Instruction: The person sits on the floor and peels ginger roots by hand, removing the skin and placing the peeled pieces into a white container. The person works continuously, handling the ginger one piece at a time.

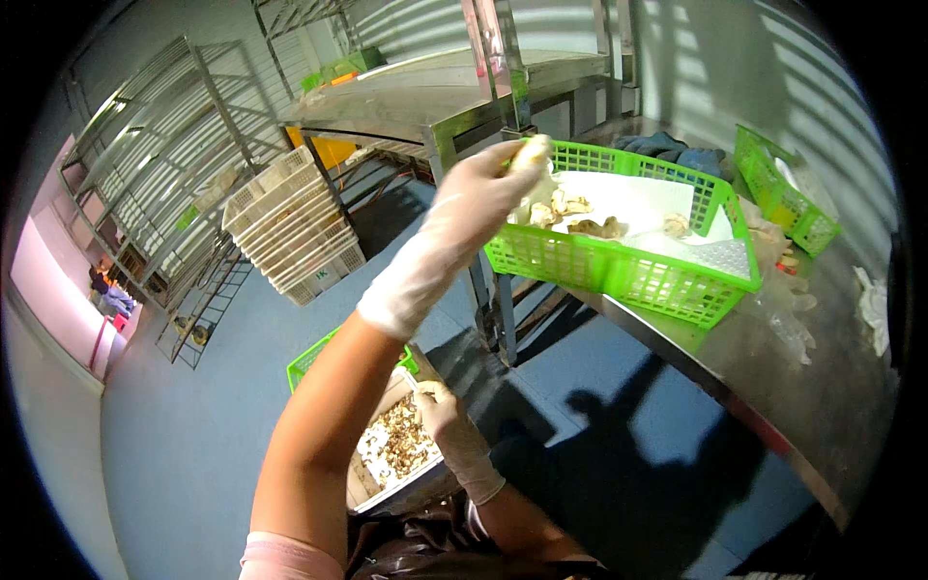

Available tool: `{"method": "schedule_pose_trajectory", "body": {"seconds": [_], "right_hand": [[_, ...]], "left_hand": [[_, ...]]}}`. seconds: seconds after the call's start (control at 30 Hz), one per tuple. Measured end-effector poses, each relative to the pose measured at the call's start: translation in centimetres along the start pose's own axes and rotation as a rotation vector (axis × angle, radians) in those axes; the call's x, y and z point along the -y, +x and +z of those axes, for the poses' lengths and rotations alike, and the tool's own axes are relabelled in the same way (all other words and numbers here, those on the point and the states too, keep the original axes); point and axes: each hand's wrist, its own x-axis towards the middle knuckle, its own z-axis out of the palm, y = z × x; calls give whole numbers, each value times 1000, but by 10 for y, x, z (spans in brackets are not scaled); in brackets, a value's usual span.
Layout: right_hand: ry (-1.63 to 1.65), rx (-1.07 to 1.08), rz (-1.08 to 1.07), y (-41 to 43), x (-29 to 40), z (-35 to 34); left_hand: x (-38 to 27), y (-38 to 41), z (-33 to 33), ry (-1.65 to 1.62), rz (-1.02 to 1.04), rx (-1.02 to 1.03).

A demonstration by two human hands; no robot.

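Note:
My left hand (pixel 482 192), in a thin pale glove, is raised at the left end of a green plastic basket (pixel 638 272). Its fingers close on a whitish, lumpy piece (pixel 535 152) whose exact kind I cannot tell. White paper (pixel 631 192) lines the basket, with several pale brown, knobbly pieces (pixel 573 205) on it. Lower down, my right hand (pixel 438 413), also gloved, grips a thin pale implement (pixel 413 382), mostly hidden by the fingers. Beneath it stands a white tray (pixel 384 493) holding many small brown and white scraps (pixel 402 438).
The basket sits on a metal table (pixel 819 362); blue gloves (pixel 674 152), a smaller green basket (pixel 790 196) and clear plastic gloves (pixel 786 326) lie there. Stacked cream crates (pixel 290 225) and a wire rack (pixel 167 159) stand left. A person (pixel 112 293) is far off.

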Motion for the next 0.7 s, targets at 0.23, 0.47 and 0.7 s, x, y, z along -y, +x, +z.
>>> {"method": "schedule_pose_trajectory", "body": {"seconds": [0.23,0.47,0.7], "right_hand": [[221,119,183,-1,25,-16],[629,221,238,-3,44,-13],[255,356,240,-14,32,31]], "left_hand": [[29,11,8,-158,-65,10],[154,-179,-96,192,-481,-326],[204,-288,-89,-596,-809,-331]]}}
